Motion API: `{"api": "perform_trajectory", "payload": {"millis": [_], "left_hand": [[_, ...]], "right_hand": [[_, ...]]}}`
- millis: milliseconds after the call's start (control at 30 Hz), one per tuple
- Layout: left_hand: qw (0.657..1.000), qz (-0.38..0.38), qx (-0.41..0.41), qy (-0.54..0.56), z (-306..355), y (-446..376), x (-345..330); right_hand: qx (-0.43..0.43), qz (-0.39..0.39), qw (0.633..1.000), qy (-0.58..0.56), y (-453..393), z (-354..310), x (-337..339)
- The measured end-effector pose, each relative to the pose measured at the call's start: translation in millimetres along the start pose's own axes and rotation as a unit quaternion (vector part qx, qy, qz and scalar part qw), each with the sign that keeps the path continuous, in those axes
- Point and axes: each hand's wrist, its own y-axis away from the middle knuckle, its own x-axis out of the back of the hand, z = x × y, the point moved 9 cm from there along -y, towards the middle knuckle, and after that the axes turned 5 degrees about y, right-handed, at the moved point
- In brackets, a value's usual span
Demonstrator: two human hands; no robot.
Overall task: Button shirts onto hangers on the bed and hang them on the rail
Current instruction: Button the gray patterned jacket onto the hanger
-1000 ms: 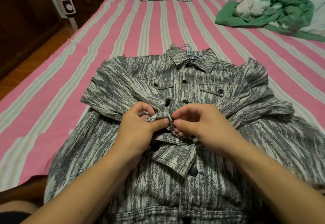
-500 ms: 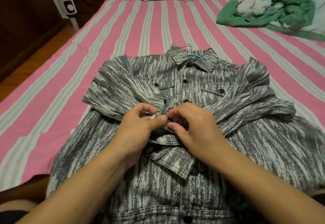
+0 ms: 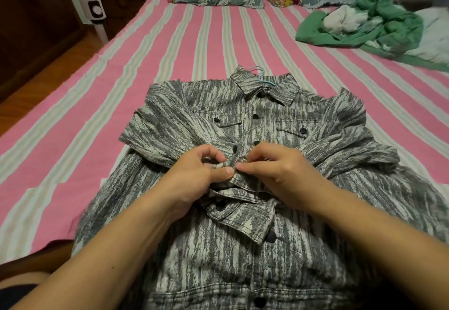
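Two hands — left hand (image 3: pixel 201 173) and right hand (image 3: pixel 279 171) — are pinching one gray shirt (image 3: pixel 243 256) on one blue hanger (image 3: pixel 258 71), lying on the bed (image 3: pixel 145 66).

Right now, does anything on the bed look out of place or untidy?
Mostly tidy. A crumpled green and white heap of clothes lies unfolded at the bed's far right. The grey streaked button shirt lies flat, sleeves folded across its front, where both hands work.

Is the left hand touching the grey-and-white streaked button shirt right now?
Touching. The head view shows the left hand pinching a fold of the grey-and-white streaked shirt at its front placket, thumb pressed on the fabric.
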Motion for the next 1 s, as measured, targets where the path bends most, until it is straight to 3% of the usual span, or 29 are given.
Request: {"api": "perform_trajectory", "payload": {"millis": [233,300,400,567,633,700,767,833,1000], "left_hand": [[1.0,0.002,0.01,-0.008,-1,-1,1],[1.0,0.013,0.009,0.004,-4,-3,2],[0.999,0.03,0.012,0.025,-8,-4,4],[0.998,0.055,-0.003,0.011,-13,-4,8],[0.998,0.058,-0.018,-0.018,-13,-1,6],[0.996,0.064,-0.045,-0.049,-11,2,4],[0.99,0.08,-0.08,-0.084,-7,5,3],[0.986,0.09,-0.097,-0.102,-6,5,1],[0.99,0.082,-0.093,-0.074,-8,3,1]], "right_hand": [[0.228,-0.12,0.95,0.175,-9,-29,-4],[0.239,-0.117,0.942,0.203,-6,-26,-12],[0.228,-0.05,0.95,0.208,-3,-21,-17],[0.156,0.045,0.974,0.156,-1,-18,-13],[0.108,0.039,0.983,0.142,-2,-11,-10],[-0.006,0.018,0.998,0.065,-1,4,-4],[-0.148,0.005,0.988,-0.039,9,18,-5],[-0.226,-0.003,0.971,-0.08,20,18,-15],[-0.273,-0.021,0.959,-0.073,19,15,-21]]}}
